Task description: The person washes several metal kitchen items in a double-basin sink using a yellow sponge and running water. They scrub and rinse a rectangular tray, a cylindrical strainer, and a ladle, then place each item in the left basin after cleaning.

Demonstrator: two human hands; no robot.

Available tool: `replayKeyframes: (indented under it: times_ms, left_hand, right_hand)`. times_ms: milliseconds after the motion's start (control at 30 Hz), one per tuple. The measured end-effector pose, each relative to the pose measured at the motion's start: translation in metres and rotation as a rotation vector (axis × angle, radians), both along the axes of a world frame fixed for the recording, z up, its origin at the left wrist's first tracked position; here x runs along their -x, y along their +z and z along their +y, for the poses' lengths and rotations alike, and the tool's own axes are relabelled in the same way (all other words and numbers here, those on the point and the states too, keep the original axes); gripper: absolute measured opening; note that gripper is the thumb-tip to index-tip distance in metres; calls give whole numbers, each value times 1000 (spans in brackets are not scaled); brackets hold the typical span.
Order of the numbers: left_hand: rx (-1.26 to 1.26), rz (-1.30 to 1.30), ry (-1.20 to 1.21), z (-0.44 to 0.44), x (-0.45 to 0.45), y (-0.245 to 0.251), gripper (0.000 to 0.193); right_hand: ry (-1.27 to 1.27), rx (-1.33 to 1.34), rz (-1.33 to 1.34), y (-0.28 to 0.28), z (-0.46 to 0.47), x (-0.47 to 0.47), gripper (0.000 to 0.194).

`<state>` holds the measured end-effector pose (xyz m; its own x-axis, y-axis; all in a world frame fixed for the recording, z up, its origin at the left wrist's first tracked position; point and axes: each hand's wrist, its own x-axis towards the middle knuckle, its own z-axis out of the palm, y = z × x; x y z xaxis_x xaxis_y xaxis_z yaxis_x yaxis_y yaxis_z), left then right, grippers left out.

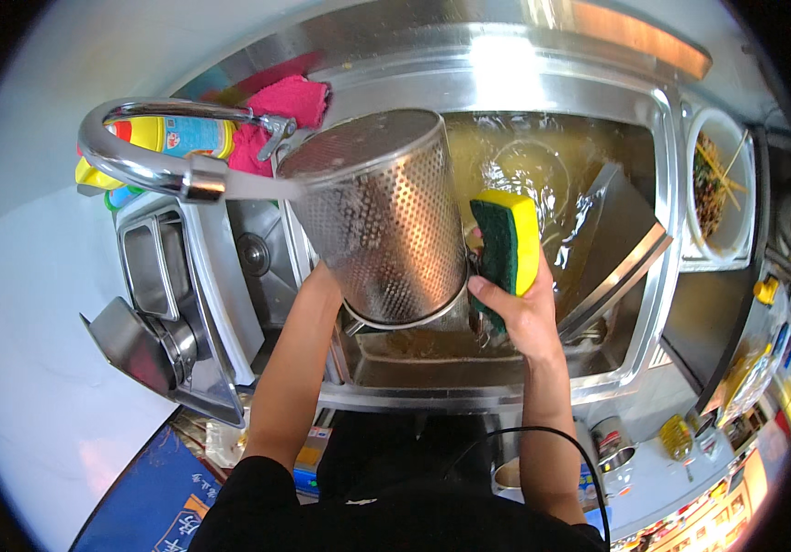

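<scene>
A perforated stainless-steel strainer basket [395, 228] is held tilted above the sink [430, 399], its mesh end turned up and away from me. My left hand [327, 281] supports it from the left. Only the wrist shows, because the basket hides the fingers. Water [261, 188] runs from the chrome faucet [204, 179] onto the basket's left side. My right hand [525, 314] grips a yellow and green scouring sponge [521, 238] just right of the basket, the green scrubbing side facing it.
Cloudy water [506, 148] fills the right basin, where a metal pan [606, 241] leans half-submerged. Left are metal containers [150, 265], a yellow bottle [192, 136] and a pink cloth [292, 103]. A white tub [726, 238] with food scraps and sticks stands right.
</scene>
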<state>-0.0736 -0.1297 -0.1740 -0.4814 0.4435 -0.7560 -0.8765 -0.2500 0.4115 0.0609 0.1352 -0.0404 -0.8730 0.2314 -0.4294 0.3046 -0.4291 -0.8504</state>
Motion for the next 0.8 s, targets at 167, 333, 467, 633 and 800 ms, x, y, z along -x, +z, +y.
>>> replayKeyframes:
  times_ms: [167, 333, 467, 633, 800]
  left_hand:
    - [11, 31, 38, -10, -2, -15, 42]
    - [71, 62, 114, -14, -19, -3, 43]
    - [136, 72, 264, -10, -33, 13, 62]
    - [-113, 40, 601, -24, -29, 16, 53]
    - [-492, 89, 551, -35, -41, 14, 58]
  right_hand:
    - [-39, -28, -42, 12, 0, 6, 69]
    - [-93, -68, -88, 20, -2, 10, 58]
    - [-92, -127, -139, 23, -1, 16, 56]
    - [7, -272, -113, 28, -2, 18, 55]
    - [49, -388, -130, 29, -7, 14, 55]
